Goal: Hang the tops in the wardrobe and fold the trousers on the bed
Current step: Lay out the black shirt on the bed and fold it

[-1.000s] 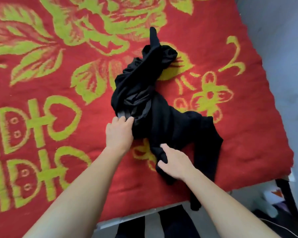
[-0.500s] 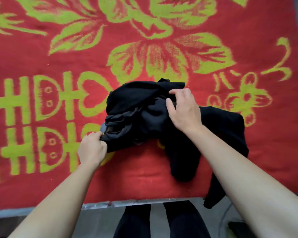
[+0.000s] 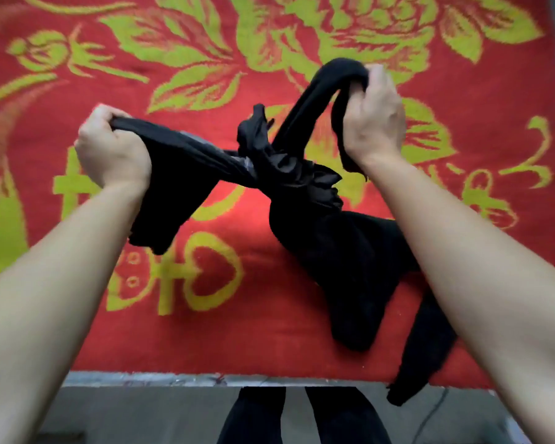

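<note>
A black pair of trousers (image 3: 327,245), bunched and twisted, is lifted partly off the bed. My left hand (image 3: 113,149) grips one end of the cloth at the left, with fabric hanging below my wrist. My right hand (image 3: 372,123) grips another bunched part, raised higher at the right, so the cloth arches up to it. The middle of the garment is gathered in a knot-like twist between my hands. Its lower part lies on the blanket, and one leg end hangs over the bed's front edge (image 3: 407,379).
The bed is covered by a red blanket (image 3: 205,331) with yellow-green flowers and characters. Its grey front edge (image 3: 148,379) runs across the bottom. My own dark-clad legs (image 3: 302,418) stand on the grey floor right before it.
Both hands have lifted and pulled apart, raising the trousers off the blanket. My left hand moved up and left with one end. My right hand rose to the right with the other part.
</note>
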{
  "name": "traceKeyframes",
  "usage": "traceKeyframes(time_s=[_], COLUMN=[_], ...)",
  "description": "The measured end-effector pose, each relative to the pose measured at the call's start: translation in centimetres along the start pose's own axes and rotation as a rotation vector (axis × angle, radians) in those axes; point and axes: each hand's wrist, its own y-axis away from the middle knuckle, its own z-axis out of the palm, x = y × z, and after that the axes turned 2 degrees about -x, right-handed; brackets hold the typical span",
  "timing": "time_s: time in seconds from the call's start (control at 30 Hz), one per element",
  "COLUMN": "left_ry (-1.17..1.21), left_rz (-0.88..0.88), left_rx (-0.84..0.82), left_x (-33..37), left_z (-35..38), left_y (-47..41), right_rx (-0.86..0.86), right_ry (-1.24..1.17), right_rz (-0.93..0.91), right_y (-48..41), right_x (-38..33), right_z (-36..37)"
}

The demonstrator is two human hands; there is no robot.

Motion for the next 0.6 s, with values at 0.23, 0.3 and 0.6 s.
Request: traceKeyframes(time_s=[0.23, 0.3, 0.6], left_ry=[-0.059, -0.277, -0.771], left_rz=[0.581, 0.637, 0.365], left_rx=[-0.019, -0.319, -1.063], left_x=[1.1, -2.1, -10.7], left_z=[0.1, 2.0, 5.2], left_y=[2.7, 7.1, 19.1], right_rx=[0.137, -0.178, -0.815], right_ry=[-0.016, 0.241, 0.620], right_rz=[-0.056, -0.008, 0.354], right_y=[2.6, 7.0, 17.7], right_x=[2.2, 6.1, 14.3], right_z=[-4.1, -2.5, -0.4])
